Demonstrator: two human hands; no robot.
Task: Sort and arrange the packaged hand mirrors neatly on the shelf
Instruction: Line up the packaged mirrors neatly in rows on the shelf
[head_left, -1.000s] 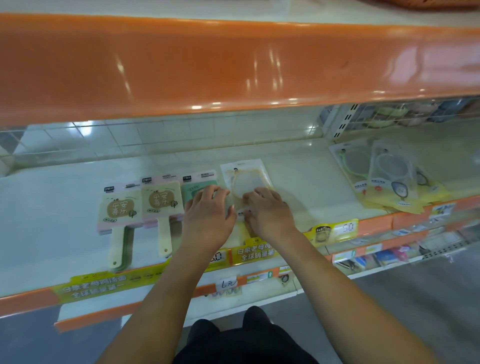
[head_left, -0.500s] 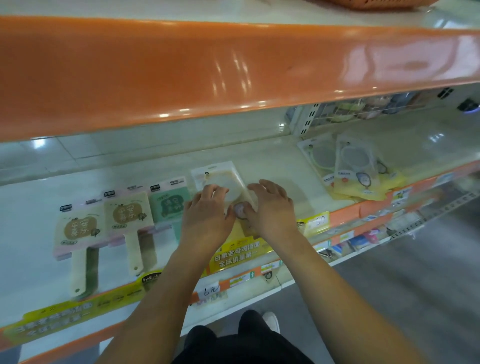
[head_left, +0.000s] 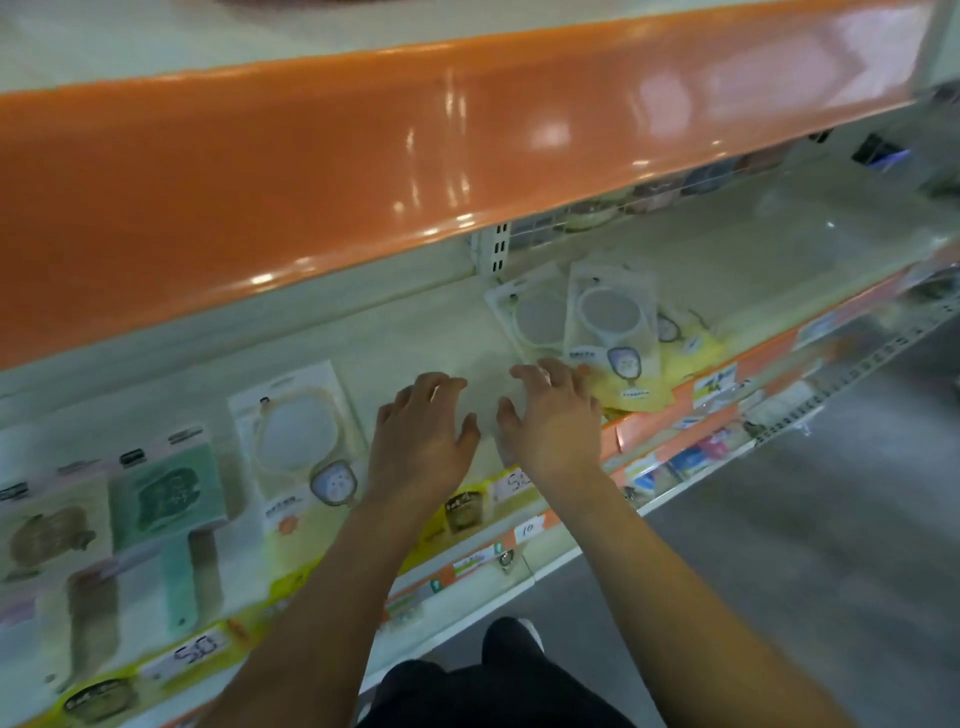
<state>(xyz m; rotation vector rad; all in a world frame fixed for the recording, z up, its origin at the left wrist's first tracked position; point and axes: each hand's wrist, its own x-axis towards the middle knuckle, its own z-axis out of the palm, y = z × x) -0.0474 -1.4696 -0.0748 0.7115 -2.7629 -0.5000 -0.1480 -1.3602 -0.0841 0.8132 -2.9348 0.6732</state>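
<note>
A clear-packed round mirror with a yellow card (head_left: 298, 441) lies flat on the white shelf (head_left: 431, 332), left of my hands. A green-carded handled mirror (head_left: 166, 496) and a beige-carded one (head_left: 47, 535) lie further left. A loose pile of round mirror packs (head_left: 608, 332) sits to the right. My left hand (head_left: 421, 441) hovers over bare shelf with fingers spread, holding nothing. My right hand (head_left: 553, 415) is beside it, fingers spread, fingertips at the near edge of the pile. Whether they touch the packs I cannot tell.
An orange shelf front (head_left: 363, 171) overhangs close above. The orange price rail with yellow labels (head_left: 467, 512) runs along the shelf's front edge. A wire divider (head_left: 597, 213) stands at the back right. A lower shelf with small goods (head_left: 696, 457) and grey floor lie below right.
Both hands have let go of the yellow-carded round mirror, which now lies flat on the shelf, and have moved right toward the pile. The view has swung right.
</note>
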